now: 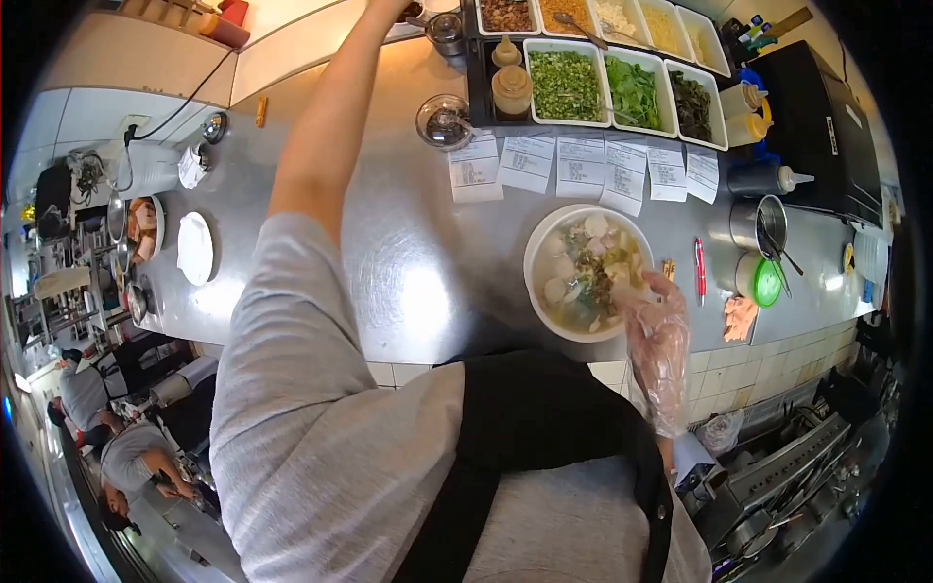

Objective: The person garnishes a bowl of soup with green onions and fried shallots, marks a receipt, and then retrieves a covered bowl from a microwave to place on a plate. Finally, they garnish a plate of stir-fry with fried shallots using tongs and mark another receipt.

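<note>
My left arm stretches forward to the top edge of the view. There my left hand (390,7) is mostly cut off, beside small dark containers, and its fingers cannot be made out. A clear plastic glove covers my right hand (659,316), which is over the right rim of a white bowl (534,282). Its fingers are curled together above the soup; whether anything is between them is hidden. In the bowl is a pale broth with round white pieces, greens and a brown minced topping (595,267).
Several white tubs hold chopped scallions (565,85), leafy greens (634,90) and other toppings. Paper order slips (580,167) lie below them. A glass bowl (444,121), a red pen (700,270), a metal pot (758,225) and a white plate (195,249) are on the counter. Other people stand at lower left.
</note>
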The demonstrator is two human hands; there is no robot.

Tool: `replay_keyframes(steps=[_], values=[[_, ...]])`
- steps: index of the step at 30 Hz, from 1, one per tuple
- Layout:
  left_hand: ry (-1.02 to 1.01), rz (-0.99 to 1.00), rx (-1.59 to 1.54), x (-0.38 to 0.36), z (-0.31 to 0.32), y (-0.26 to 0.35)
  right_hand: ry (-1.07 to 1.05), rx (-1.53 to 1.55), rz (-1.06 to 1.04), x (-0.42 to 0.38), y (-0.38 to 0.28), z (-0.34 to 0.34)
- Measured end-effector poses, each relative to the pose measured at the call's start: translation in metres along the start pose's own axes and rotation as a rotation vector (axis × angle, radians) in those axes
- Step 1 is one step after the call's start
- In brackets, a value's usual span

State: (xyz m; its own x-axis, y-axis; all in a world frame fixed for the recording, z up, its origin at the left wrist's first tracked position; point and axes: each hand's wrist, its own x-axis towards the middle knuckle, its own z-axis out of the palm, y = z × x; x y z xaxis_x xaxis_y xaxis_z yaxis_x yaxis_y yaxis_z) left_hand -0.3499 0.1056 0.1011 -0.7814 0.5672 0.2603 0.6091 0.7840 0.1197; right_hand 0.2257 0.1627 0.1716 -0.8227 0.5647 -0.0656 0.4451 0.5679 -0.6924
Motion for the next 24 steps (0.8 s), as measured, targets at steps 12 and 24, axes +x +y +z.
replay_keyframes(steps=[12, 24], values=[[0.308, -0.46, -0.493, -0.411, -0.05, -0.035, 0.216, -0.046, 0.028, -0.027, 0.071, -0.032], [0.085, -0.194, -0.348, -0.471, -0.037, 0.099, 0.405, -0.221, 0.201, -0.031, 0.169, -0.084]])
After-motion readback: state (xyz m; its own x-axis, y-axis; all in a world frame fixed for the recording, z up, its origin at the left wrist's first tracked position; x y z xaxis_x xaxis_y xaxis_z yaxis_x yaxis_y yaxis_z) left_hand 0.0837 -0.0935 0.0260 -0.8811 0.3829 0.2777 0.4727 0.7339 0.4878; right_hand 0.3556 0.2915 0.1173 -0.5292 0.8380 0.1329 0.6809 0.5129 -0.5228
